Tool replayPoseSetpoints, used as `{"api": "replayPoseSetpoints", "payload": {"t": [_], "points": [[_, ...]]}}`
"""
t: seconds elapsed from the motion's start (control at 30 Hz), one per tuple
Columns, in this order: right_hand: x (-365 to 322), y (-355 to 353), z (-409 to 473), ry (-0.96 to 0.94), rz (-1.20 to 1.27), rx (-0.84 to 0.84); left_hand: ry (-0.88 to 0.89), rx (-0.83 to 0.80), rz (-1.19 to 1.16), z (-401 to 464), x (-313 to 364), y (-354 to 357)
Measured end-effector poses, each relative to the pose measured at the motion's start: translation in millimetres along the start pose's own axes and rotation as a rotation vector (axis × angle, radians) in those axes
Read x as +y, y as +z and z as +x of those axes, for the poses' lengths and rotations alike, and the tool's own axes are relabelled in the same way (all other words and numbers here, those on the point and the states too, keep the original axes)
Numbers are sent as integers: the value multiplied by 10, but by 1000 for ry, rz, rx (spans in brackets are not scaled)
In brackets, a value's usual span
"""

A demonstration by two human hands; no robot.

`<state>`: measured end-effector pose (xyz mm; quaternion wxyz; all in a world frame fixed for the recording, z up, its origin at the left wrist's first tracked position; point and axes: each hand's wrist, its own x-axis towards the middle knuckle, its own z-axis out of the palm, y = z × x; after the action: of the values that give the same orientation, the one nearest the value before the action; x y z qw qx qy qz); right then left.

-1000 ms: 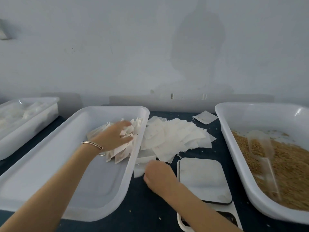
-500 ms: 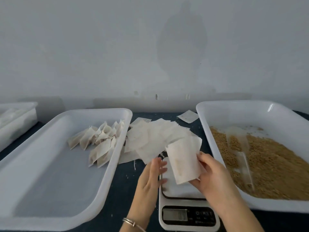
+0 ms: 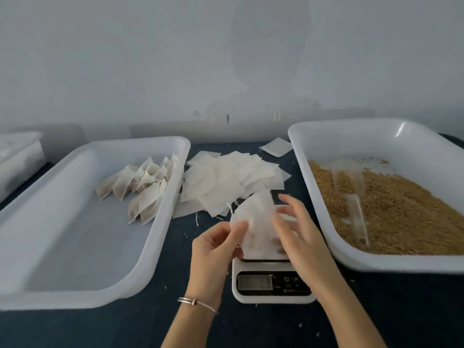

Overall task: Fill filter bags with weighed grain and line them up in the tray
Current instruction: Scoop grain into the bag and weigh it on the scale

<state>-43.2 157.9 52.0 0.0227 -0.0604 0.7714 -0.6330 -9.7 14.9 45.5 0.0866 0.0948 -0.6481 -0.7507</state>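
**Soft, dim indoor light with motion blur**

Even, muted light fills the scene, leaving the pale wall [image 3: 226,59] grey and flat. A faint, broad shadow falls on the wall at centre. A small bright glare streak marks the far rim of the grain tray [image 3: 399,129]. The right hand [image 3: 298,229] is smeared by motion blur, and the scale display [image 3: 254,282] reads unclearly. Wide-angle distortion bends the tray edges outward near the frame's sides. The dark tabletop [image 3: 401,310] shows little detail.

Pale grey wall [image 3: 175,59] behind dark tabletop [image 3: 251,327].
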Motion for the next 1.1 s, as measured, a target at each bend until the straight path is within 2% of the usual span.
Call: {"api": "replayPoseSetpoints", "payload": {"t": [0.1, 0.2, 0.37, 0.47, 0.67, 0.83, 0.9, 1.0, 1.1], "points": [[-47, 31, -74, -234, -138, 11, 36, 101, -16, -44, 22, 29], [-115, 75, -137, -386, -206, -34, 39, 71, -74, -84, 57, 85], [-171, 52, -173, -374, -138, -133, -49, -144, -259, -109, 95, 107], [-163, 29, -172, -390, -122, -189, -93, -194, -320, -118, 87, 89], [-136, 11, -168, -357, -85, -142, -100, -194, -274, -160, 79, 88], [-99, 93, -130, -508, -354, 201, -6, -101, -187, -173, 97, 145], [-125, 104, -145, -488, -398, 169, 25, -66, -174, -176, 107, 163], [-147, 106, -176, -374, -311, -9, 55, -60, -145, -171, 126, 153], [-123, 85, -187, -366, -323, -10, 148, -39, 61, -173, 121, 137]]}}
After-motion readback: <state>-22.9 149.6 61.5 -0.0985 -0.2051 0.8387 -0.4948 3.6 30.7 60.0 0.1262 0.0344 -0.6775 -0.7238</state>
